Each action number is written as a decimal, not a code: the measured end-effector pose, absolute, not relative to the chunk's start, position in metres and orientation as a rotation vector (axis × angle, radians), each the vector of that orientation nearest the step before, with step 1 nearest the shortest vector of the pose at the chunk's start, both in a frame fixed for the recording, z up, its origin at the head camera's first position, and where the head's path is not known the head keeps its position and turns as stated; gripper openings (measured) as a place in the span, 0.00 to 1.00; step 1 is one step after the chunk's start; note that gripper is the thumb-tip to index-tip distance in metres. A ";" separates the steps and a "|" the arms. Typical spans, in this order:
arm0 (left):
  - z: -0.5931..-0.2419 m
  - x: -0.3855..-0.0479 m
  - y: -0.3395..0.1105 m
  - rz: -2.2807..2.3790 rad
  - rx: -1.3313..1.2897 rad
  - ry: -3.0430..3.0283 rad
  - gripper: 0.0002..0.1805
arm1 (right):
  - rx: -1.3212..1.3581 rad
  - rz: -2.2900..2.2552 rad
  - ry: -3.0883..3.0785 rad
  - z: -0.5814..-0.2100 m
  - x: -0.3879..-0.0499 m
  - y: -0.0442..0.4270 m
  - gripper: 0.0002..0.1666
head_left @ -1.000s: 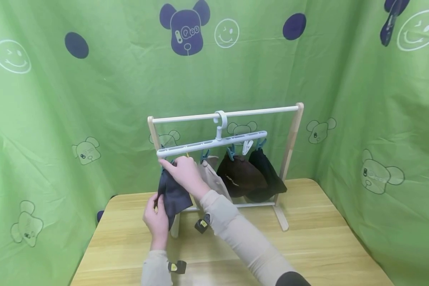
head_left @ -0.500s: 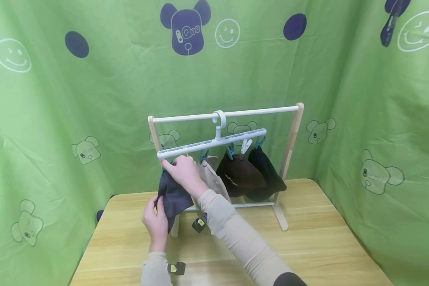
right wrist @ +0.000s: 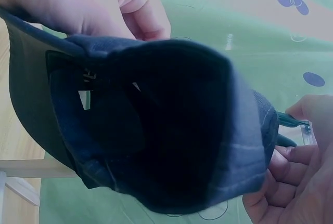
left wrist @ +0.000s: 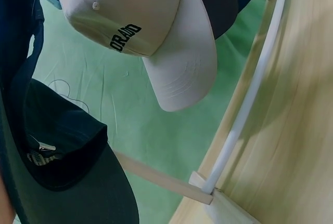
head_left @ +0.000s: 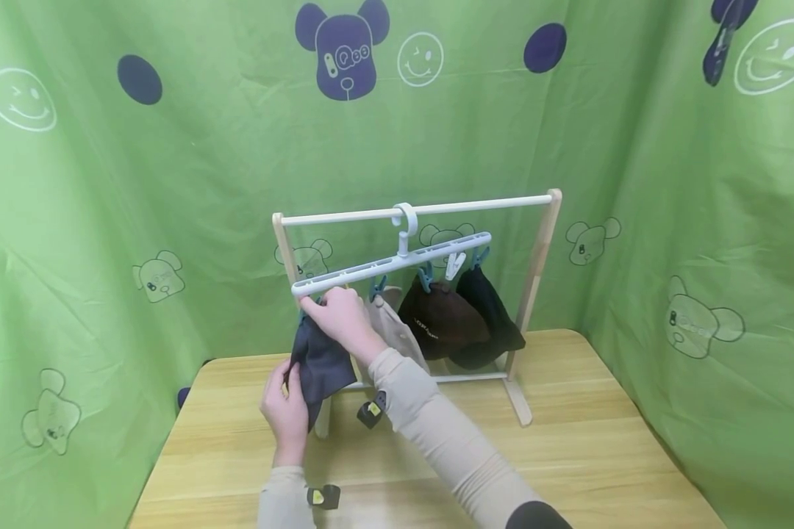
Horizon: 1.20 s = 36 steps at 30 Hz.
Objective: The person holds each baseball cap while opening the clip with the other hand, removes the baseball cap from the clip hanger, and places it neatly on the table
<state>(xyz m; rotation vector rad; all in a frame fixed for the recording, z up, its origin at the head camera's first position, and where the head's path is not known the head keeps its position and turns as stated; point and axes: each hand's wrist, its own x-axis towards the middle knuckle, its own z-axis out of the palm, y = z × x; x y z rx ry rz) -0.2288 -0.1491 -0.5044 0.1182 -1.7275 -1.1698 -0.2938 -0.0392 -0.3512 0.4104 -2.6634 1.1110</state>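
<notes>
A navy cap [head_left: 320, 364] hangs below the left end of the white clip hanger [head_left: 344, 275], its inside facing the right wrist camera. My left hand [head_left: 286, 408] grips the cap by its lower left edge. Just under the hanger's end, my right hand [head_left: 340, 319] pinches a teal clip [right wrist: 289, 121] at the top of the cap; thumb and fingers lie on either side of it in the right wrist view. The clip's mouth on the fabric is hard to make out. Beside my right hand hangs a beige cap [left wrist: 130, 13] with dark lettering.
Farther right on the hanger hang a brown cap [head_left: 440, 323] and a black cap [head_left: 492, 327], near a white clip [head_left: 455, 266]. A wooden rack [head_left: 536, 279] with a white rod bears the hanger and stands on the table [head_left: 569, 455]. Green curtains surround it.
The hanger tilts a little more, its left end lower and its right end higher. The brown and black caps have shifted slightly left and up. Both hands keep their holds.
</notes>
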 end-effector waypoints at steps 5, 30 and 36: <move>-0.503 -0.228 -0.149 -1.158 0.107 -1.731 0.06 | 0.428 1.099 -2.663 -0.352 -0.295 -0.039 0.32; -0.508 -0.227 -0.154 -1.191 0.082 -1.731 0.07 | 0.512 1.106 -2.675 -0.356 -0.298 -0.039 0.29; -0.510 -0.227 -0.154 -1.181 0.079 -1.722 0.06 | 0.509 1.114 -2.678 -0.355 -0.296 -0.038 0.29</move>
